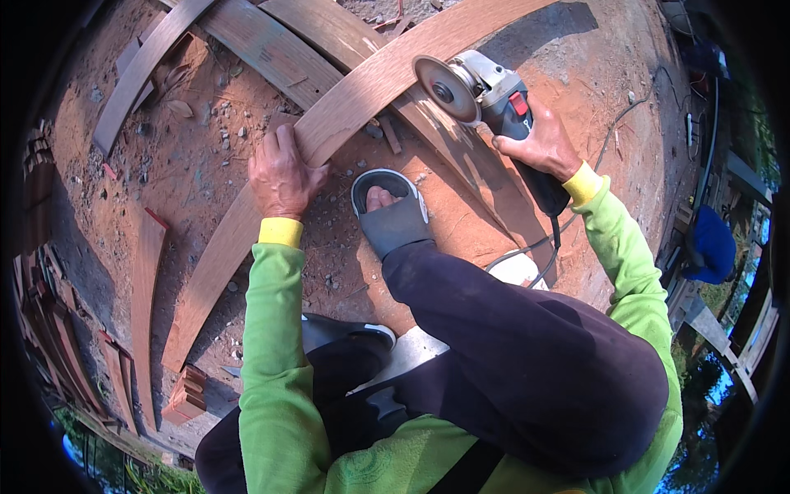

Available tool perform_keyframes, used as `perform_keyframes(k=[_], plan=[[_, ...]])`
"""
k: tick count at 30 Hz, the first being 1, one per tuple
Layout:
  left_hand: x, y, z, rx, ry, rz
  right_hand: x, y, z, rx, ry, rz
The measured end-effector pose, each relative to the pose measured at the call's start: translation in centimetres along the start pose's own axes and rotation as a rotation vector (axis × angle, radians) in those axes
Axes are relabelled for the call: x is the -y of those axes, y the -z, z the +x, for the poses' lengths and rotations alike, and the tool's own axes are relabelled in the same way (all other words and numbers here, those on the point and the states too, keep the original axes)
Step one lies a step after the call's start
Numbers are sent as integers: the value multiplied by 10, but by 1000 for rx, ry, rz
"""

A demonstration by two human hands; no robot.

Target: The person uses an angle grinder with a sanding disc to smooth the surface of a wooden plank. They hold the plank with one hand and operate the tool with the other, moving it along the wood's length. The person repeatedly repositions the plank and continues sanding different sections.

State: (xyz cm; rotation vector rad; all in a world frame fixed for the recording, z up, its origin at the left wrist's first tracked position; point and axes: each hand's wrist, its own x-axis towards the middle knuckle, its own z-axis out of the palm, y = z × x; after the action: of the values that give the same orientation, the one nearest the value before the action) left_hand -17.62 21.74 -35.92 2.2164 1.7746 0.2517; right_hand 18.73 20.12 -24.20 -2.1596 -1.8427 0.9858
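Observation:
My left hand (285, 170) grips a long wooden board (370, 86) that runs slantwise from the lower left to the top right. In my right hand (546, 139) is an angle grinder (506, 105), held by its dark body, with the thumb and fingers around it. Its round disc (445, 89) is beside the board's right-hand edge; whether they touch cannot be told. Beneath the held board, crossing it, lie weathered planks (271, 49), one with pale, splintered patches. A power cord (557, 238) leaves the rear of the grinder.
My sandalled foot (392, 210) stands on reddish soil just below the board. Loose boards (147, 309), a small stack of wood blocks (186, 395) and more timber lie at left. The cord (611, 133) trails across the ground at right. A person in blue (710, 244) is at the far right.

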Motion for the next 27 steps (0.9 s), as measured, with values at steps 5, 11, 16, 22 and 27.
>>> perform_keyframes(k=[5,11,16,22,27], plan=[[0,1,0,-6,-8,3,0,0,1,1,15,-7],[0,1,0,-12,-12,6,-1,0,1,1,15,-23],[-1,2,1,5,-9,11,-3,-1,1,-3,4,-36],[-1,2,1,9,-3,12,-5,-1,2,2,-4,-29],[-1,2,1,5,14,-10,-7,-2,2,-6,40,-49]])
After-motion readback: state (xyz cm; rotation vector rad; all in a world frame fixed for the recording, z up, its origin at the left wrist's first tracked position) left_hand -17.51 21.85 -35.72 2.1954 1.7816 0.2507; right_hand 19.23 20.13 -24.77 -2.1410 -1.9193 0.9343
